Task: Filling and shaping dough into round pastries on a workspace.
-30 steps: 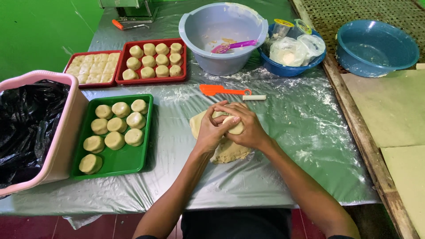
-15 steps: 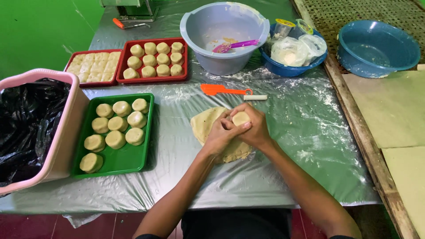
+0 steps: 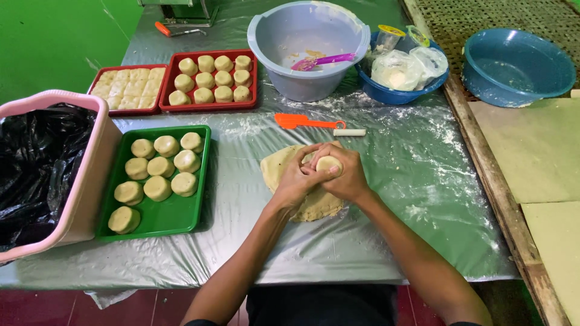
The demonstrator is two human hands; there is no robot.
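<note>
Pale dough ball [image 3: 329, 163] sits in both hands' grip, left hand [image 3: 296, 181] and right hand [image 3: 345, 175], beside green tray [image 3: 181, 218].

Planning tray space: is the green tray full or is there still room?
Not full. The green tray holds nine dough rounds in its upper left part; its lower right floor shows bare green.

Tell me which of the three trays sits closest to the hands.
The green tray, just left of the hands and partly filled with round dough pieces. The two red trays lie farther back, near the grey bowl.
</note>
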